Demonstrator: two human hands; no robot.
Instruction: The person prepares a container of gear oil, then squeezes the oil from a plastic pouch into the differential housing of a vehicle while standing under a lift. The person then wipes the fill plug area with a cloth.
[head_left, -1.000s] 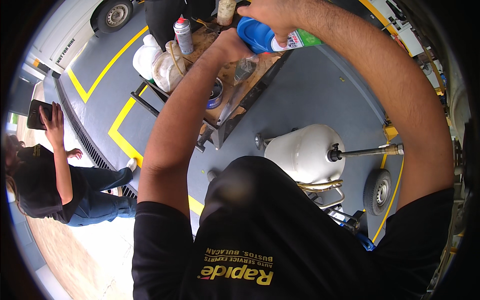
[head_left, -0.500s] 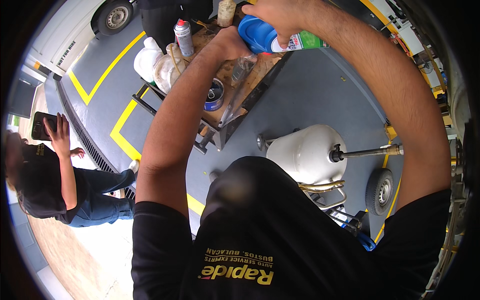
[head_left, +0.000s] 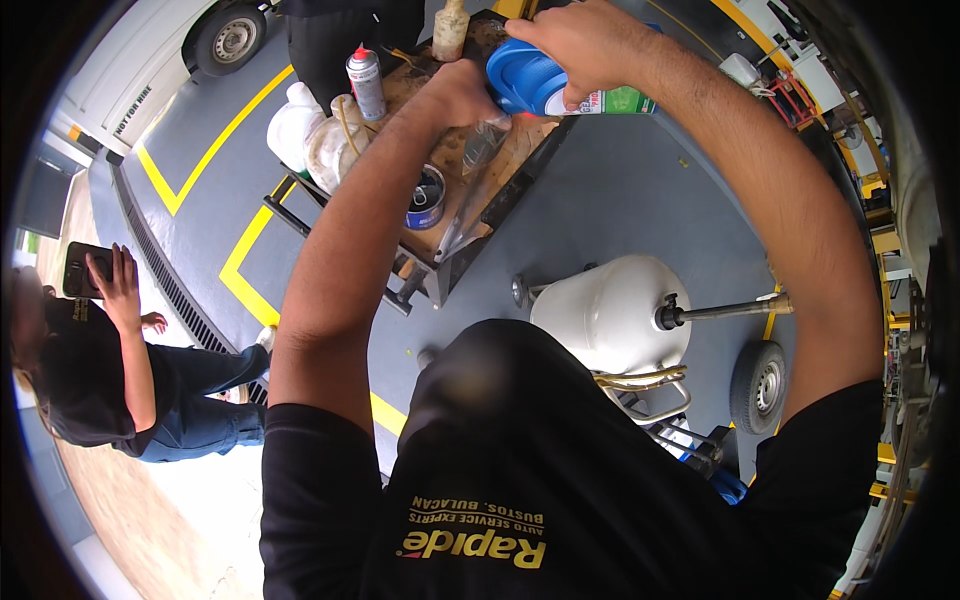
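My right hand [head_left: 575, 55] grips a blue jug [head_left: 520, 75] with a green and white label, tipped on its side above a workbench cart [head_left: 525, 150]. My left hand [head_left: 460, 95] is closed beside the jug's lower left end; what its fingers hold is hidden. A clear plastic item [head_left: 482, 145] is just below it. Left of that hand are a spray can [head_left: 367, 88] with a red top, a white jug [head_left: 292, 135] and a cloudy container [head_left: 332, 160]. A blue-rimmed can [head_left: 425, 200] sits under my left forearm. A dingy bottle [head_left: 450, 30] stands behind.
A white tank [head_left: 600, 310] on a wheeled frame, with a metal tube, stands below right, beside a loose wheel [head_left: 755, 385]. A co-worker [head_left: 110, 370] holding a phone [head_left: 83, 268] is at left. Another person [head_left: 325, 55] stands behind the cart. A white van [head_left: 140, 70] is top left.
My right hand and the blue jug have shifted slightly right and down. My left hand has barely moved. The co-worker's phone is lower in the view.
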